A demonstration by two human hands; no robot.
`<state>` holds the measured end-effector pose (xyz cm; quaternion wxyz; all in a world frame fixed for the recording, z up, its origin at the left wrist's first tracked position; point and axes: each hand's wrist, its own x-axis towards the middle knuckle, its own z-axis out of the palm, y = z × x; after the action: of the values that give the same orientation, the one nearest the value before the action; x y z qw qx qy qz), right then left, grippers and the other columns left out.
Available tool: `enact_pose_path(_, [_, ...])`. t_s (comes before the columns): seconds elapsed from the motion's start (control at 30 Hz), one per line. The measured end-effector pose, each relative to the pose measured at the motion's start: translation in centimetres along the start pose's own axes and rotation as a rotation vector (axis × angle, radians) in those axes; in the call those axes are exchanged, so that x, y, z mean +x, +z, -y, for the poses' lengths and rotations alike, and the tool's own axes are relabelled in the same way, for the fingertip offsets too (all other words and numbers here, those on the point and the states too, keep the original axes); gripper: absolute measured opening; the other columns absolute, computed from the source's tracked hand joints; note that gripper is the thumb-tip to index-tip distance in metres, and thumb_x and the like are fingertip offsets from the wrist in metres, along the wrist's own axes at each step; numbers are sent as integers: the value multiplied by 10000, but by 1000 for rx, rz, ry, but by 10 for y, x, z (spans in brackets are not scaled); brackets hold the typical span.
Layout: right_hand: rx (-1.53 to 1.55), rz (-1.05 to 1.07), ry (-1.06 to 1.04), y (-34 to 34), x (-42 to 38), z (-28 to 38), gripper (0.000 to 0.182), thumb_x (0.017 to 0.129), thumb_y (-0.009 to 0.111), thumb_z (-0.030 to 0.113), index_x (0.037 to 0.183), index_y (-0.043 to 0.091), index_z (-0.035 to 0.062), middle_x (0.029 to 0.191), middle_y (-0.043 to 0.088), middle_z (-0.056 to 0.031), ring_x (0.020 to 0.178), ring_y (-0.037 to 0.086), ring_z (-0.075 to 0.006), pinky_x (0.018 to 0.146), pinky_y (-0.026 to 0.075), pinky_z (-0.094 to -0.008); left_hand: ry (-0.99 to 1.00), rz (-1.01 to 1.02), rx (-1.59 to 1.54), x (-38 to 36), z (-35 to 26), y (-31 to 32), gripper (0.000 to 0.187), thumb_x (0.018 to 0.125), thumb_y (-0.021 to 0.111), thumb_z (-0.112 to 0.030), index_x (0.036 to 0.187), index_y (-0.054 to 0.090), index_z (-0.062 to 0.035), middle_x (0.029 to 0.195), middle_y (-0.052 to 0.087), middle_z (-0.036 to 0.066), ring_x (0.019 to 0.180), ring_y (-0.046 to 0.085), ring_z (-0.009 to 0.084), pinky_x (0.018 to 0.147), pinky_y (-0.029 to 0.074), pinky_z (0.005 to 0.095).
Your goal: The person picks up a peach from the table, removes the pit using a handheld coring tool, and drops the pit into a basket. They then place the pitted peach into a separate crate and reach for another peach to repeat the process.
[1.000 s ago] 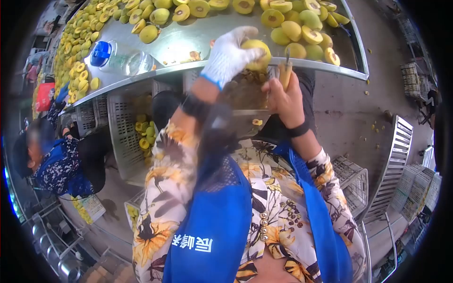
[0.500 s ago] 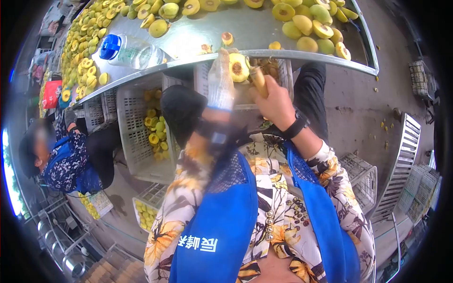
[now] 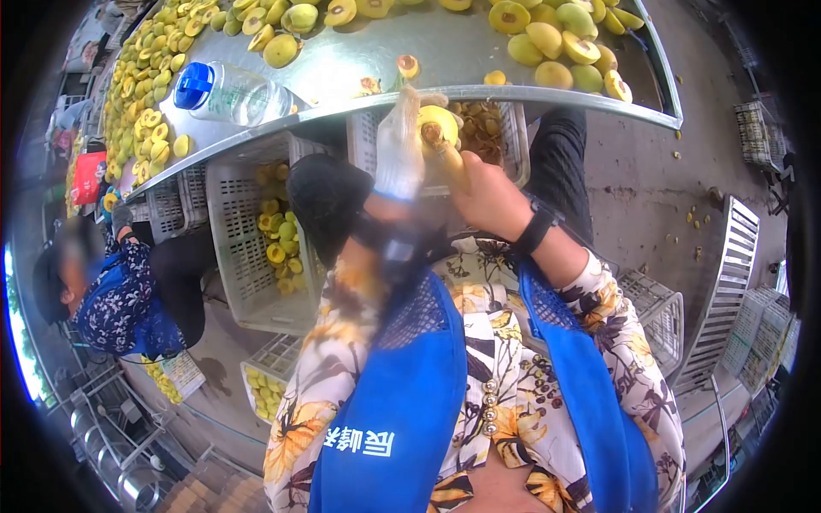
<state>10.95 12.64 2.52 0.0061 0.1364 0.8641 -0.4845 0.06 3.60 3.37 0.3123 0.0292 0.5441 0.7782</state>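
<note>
My left hand (image 3: 399,154), in a white glove, is closed round a yellow peach half (image 3: 448,120) just in front of the table edge. A brown pit area shows in the middle of its cut face. My bare right hand (image 3: 491,195) grips a wooden-handled tool (image 3: 451,165). The tool's far end is against the peach's centre; its working tip is hidden there. On the metal table (image 3: 342,79), a small peach piece (image 3: 408,66) lies just beyond my left hand.
Many peach halves (image 3: 547,43) cover the table's far side. A blue-capped bottle (image 3: 231,92) lies near its edge. Below are a crate of brown scraps (image 3: 481,128) and a crate (image 3: 242,274) holding peach pieces. At left sits another person (image 3: 128,291) in a blue vest.
The tool's end has moved from the peach's right side onto its pit area, and my right hand has turned and shifted slightly down. My left hand still holds the peach half.
</note>
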Motion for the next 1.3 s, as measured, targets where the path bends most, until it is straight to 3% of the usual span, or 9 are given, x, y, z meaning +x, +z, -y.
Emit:
enact_pose_path(0.23, [445,216,184,-24,1,36,166,792,514,108,905,492,-12,584,516,-31,423,480,-93,375,382,-247,243,-127,25,-10,2,14,351,884,527,-364,863,550,-14,666,557,72,553,531,128,509,446,245])
enact_pose_path(0.4, [606,268,281,-6,-4,30,117,794,488,73,891,465,12,591,493,-34,393,440,-96,350,359,-248,-122,-287,-94,-4,-3,15,289,864,575,-303,807,545,-21,613,557,71,462,513,135,423,431,253])
enact_pose_path(0.73, [1282,607,457,-7,-2,9,145,819,485,29,954,455,72,569,412,-17,360,321,-58,320,270,-213,-268,-34,-207,-1,-8,9,226,881,538,-261,933,523,-41,723,585,110,536,567,197,459,460,280])
enact_pose_path(0.83, [1598,875,280,-4,3,-9,196,839,486,45,1030,464,84,566,390,-7,354,293,-54,313,246,-214,-237,-71,-201,7,-8,-8,219,874,537,-225,1003,492,-54,776,591,102,614,590,213,504,479,298])
enact_pose_path(0.93, [1381,742,356,5,11,1,195,844,517,106,1035,497,69,573,428,-14,352,337,-63,309,274,-224,300,-342,687,5,-17,-50,280,830,564,-257,1000,521,-39,803,600,99,696,604,235,581,500,303])
enact_pose_path(1.0, [640,423,161,12,19,-19,227,826,562,191,999,523,49,596,506,-72,394,453,-155,358,364,-290,492,-598,901,-9,-51,-91,305,786,600,-291,955,600,-37,827,616,103,762,608,252,654,501,300])
enact_pose_path(1.03, [288,214,-36,21,23,-37,295,797,592,269,966,540,33,655,558,-140,518,532,-250,469,425,-349,352,-670,534,-10,-70,-113,287,773,620,-269,963,627,-54,863,627,103,807,608,253,691,494,299])
enact_pose_path(1.1, [-97,23,-78,28,26,-52,396,762,622,362,947,555,18,741,608,-222,690,603,-364,621,481,-423,505,-910,1749,-26,-96,-139,267,769,624,-252,956,653,-63,925,634,133,833,613,245,744,480,312])
enact_pose_path(1.3, [13,150,-21,30,29,-45,472,759,636,337,1153,527,101,815,624,-170,744,606,-341,652,484,-412,774,-438,1481,74,-108,-115,326,756,644,-252,995,618,-32,938,602,153,831,588,284,743,468,343])
